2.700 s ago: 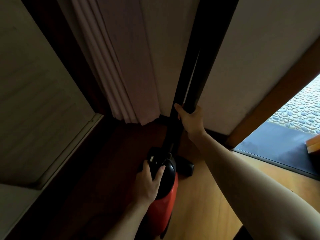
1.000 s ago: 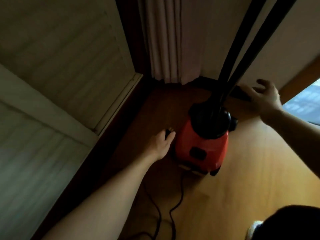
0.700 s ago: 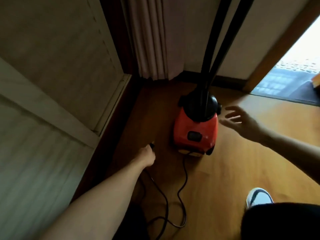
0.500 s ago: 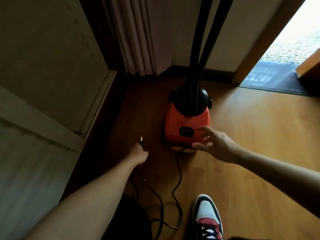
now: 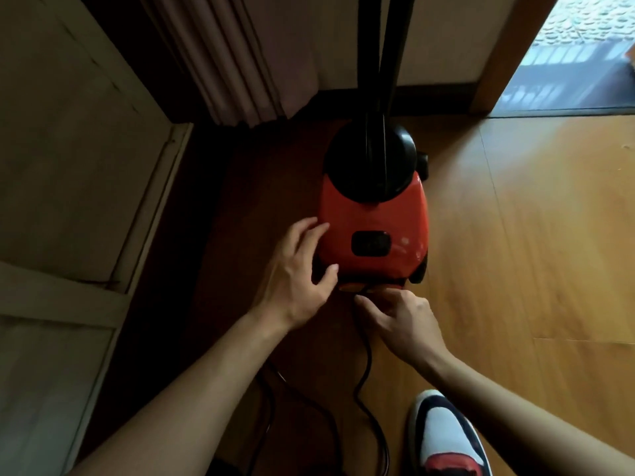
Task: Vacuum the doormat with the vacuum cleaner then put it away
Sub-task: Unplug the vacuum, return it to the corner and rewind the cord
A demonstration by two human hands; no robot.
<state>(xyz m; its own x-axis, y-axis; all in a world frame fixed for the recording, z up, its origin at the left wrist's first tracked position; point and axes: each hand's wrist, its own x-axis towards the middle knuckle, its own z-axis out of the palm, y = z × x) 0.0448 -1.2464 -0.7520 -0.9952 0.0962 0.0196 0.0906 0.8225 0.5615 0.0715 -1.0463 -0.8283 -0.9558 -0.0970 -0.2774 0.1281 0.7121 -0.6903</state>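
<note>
My left hand (image 5: pixel 296 276) rests spread against the red-and-black canister vacuum cleaner (image 5: pixel 372 214); my right hand (image 5: pixel 400 321) fingers pinch its thin black power cord (image 5: pixel 365 369).

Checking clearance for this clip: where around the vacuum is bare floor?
Bare wood floor lies right of the vacuum cleaner, up to the doorway. Crowded: near its rear, with left hand, right hand, cord and shoe.

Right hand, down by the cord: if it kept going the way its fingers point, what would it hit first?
Most likely the rear edge of the red vacuum cleaner. The right hand pinches the black cord right where it enters the body, fingertips aimed at it, almost touching; exact depth is unclear.
</note>
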